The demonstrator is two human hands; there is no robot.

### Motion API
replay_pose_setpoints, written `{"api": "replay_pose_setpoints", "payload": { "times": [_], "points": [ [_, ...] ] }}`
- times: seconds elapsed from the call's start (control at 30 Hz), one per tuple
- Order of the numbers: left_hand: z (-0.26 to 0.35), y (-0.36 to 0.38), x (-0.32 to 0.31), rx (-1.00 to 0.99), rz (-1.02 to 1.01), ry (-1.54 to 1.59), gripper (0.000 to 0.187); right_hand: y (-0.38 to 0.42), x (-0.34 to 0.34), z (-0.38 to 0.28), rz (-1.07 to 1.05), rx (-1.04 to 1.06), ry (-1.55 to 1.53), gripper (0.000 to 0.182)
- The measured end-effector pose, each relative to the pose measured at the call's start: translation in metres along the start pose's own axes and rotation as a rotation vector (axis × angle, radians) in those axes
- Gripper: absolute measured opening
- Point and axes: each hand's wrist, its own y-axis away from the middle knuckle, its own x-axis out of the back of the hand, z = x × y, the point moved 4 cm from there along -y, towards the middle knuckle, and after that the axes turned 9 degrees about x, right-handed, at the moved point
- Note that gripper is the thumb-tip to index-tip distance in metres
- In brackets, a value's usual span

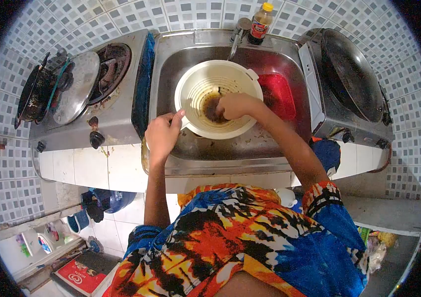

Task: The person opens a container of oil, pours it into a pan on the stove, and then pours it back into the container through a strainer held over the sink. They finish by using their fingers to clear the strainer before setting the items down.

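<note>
A round cream plastic basin (195, 84) with ringed ridges inside rests in the metal sink (171, 57), tilted slightly toward me. My left hand (163, 134) is closed round its handle at the left rim, thumb on top. Brownish liquid and a dark clump (210, 108) lie at the basin's bottom. Reaching in from the right, my right hand (237, 106) has its fingers curled down at that dark clump. Its fingertips are partly hidden, and what they pinch cannot be made out.
A red plastic tub (282, 99) sits in the sink's right side. Behind the basin stand the faucet (237, 37) and a yellow-capped bottle (260, 24). A stove (121, 99) with a pot lid (79, 89) is on the left; a large black pan (351, 74) leans on the right.
</note>
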Motion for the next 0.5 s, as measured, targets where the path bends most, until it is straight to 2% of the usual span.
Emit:
{"api": "replay_pose_setpoints", "payload": {
  "times": [0.07, 0.13, 0.27, 0.33, 0.37, 0.43, 0.5],
  "points": [
    [0.000, 0.001, 0.000, 0.008, -0.016, -0.013, 0.049, 0.003, 0.005, -0.003, 0.064, 0.053, -0.049, 0.031],
    [-0.001, 0.001, -0.001, 0.040, -0.025, 0.016, 0.050, 0.011, 0.012, -0.001, 0.082, -0.232, 0.079, 0.031],
    [-0.001, 0.000, -0.001, 0.019, -0.008, -0.002, 0.050, 0.008, 0.002, -0.001, -0.026, -0.174, 0.095, 0.028],
    [-0.001, 0.001, -0.001, 0.016, -0.006, 0.000, 0.050, -0.001, -0.007, -0.002, -0.019, 0.066, -0.057, 0.028],
    [-0.002, 0.001, -0.001, 0.018, -0.006, -0.001, 0.050, -0.004, -0.013, 0.001, -0.020, 0.067, -0.058, 0.028],
    [-0.002, 0.001, -0.001, 0.008, 0.002, 0.012, 0.051, -0.001, -0.007, 0.009, 0.205, -0.073, 0.076, 0.029],
    [-0.002, 0.001, -0.001, 0.016, -0.011, 0.011, 0.051, 0.003, -0.007, 0.010, 0.179, -0.139, 0.085, 0.031]
  ]
}}
